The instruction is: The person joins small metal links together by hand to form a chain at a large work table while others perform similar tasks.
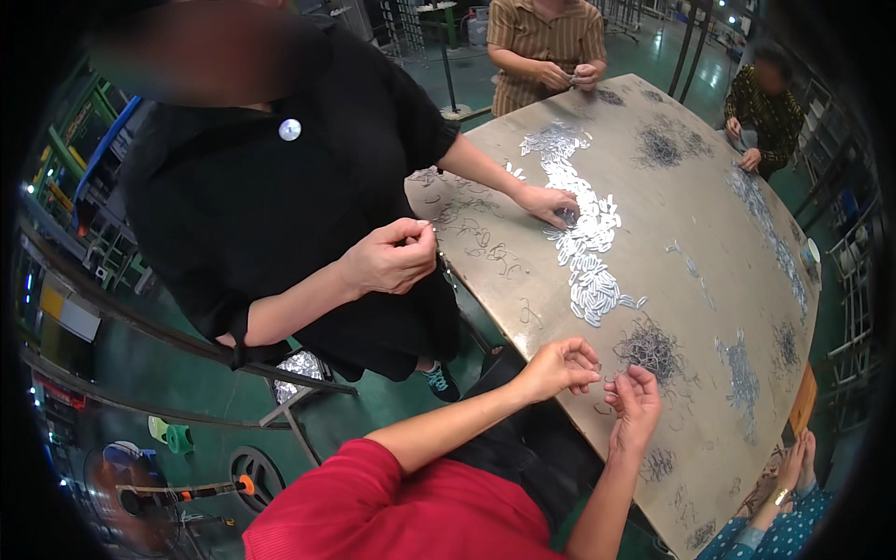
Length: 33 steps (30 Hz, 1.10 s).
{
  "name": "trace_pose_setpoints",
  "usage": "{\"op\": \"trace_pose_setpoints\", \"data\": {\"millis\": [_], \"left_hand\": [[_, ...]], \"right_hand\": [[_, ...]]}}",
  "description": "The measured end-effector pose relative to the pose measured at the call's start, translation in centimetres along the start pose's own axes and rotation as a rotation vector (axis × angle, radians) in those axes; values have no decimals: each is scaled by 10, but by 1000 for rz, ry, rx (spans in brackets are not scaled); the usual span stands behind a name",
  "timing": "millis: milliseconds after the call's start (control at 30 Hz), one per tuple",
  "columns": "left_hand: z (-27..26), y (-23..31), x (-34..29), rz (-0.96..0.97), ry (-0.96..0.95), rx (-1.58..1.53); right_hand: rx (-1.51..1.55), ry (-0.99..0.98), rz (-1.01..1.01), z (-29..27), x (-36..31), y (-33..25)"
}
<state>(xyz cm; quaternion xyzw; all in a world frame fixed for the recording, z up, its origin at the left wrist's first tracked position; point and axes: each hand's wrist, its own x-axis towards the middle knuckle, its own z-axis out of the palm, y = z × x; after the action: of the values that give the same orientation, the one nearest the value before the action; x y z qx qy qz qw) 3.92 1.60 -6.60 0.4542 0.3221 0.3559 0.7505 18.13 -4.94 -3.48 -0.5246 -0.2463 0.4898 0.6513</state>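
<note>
Where the near edge of the pale brown table (pixel 681 233) curves round, we find our left hand (pixel 563 370) and right hand (pixel 636 403) held up close to each other, just apart. Left: fingers curled, their tips brought toward the thumb. Right: fingers bent inward, thumb near the index finger. Whether either pinches a wire piece we cannot tell, the fingertips being too small to read.

Just beyond both hands, on the tabletop, we note the pile of wire pieces (pixel 651 349): dark grey, thin, each bent into a curve or hook. They lie tangled, densest at the middle, with loose ones straying around the rim.

Farther off we record a winding band of white pieces (pixel 592 280), elongated, rounded at the ends and bright, heaped over one another. A co-worker in black (pixel 252 205) has one hand (pixel 549 205) at this band, the other hand (pixel 397 259) raised, its thumb and index finger brought together. Beyond the wire pile, toward the right, we see a silvery grey cluster (pixel 738 378).
</note>
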Motion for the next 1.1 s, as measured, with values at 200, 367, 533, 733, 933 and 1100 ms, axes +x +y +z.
{"op": "trace_pose_setpoints", "data": {"millis": [200,367,533,733,933,1100], "left_hand": [[21,8,-5,51,30,313],[26,6,-6,105,113,177],[44,8,-3,137,150,250],[51,6,0,194,183,372],[51,-6,7,513,90,698],[29,-5,80,660,149,987]], "right_hand": [[-135,88,-156,-8,-7,-12],[-151,87,-192,-7,-6,-10],[-84,89,-202,-15,-4,-13],[-78,100,-211,-17,-1,-7],[-80,295,-398,-16,-5,7],[-66,363,-507,-33,-12,-5]]}}
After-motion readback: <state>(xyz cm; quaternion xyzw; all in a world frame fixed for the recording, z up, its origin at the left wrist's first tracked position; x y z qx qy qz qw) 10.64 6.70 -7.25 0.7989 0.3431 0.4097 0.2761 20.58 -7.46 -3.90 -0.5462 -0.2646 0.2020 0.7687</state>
